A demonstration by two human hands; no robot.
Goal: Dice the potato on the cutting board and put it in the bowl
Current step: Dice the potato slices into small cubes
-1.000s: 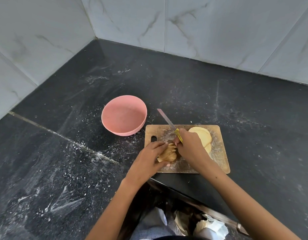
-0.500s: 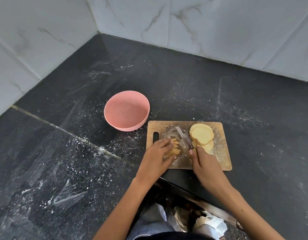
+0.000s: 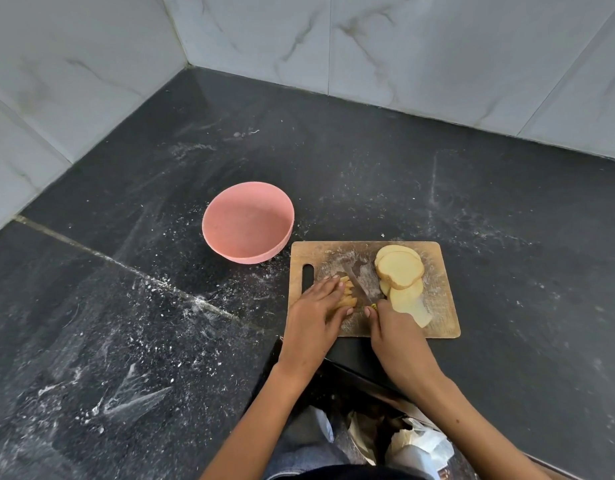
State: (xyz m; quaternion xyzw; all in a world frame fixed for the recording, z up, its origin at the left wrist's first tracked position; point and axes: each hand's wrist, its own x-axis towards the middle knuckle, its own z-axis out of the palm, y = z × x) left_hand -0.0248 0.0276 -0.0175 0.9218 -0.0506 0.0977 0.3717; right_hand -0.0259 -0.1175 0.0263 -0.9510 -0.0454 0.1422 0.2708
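Observation:
A wooden cutting board [image 3: 441, 278] lies near the counter's front edge. Round potato slices [image 3: 400, 270] are stacked on its right half. A small bunch of potato strips [image 3: 348, 295] lies left of centre, and my left hand [image 3: 316, 308] holds them together with curled fingers. My right hand [image 3: 394, 329] grips a yellow-handled knife [image 3: 363, 284] whose blade lies low across the board just right of the strips. A pink bowl [image 3: 248, 221] stands empty on the counter, up and left of the board.
The black stone counter [image 3: 507, 202] is dusted with white powder and meets marble-tiled walls [image 3: 437, 46] at the back and left. Below the counter's front edge are crumpled bags [image 3: 417, 445] and my lap.
My right hand drew back toward me and lowered the knife from a raised, leftward tilt to lie flat beside the strips. My left hand stayed on the strips.

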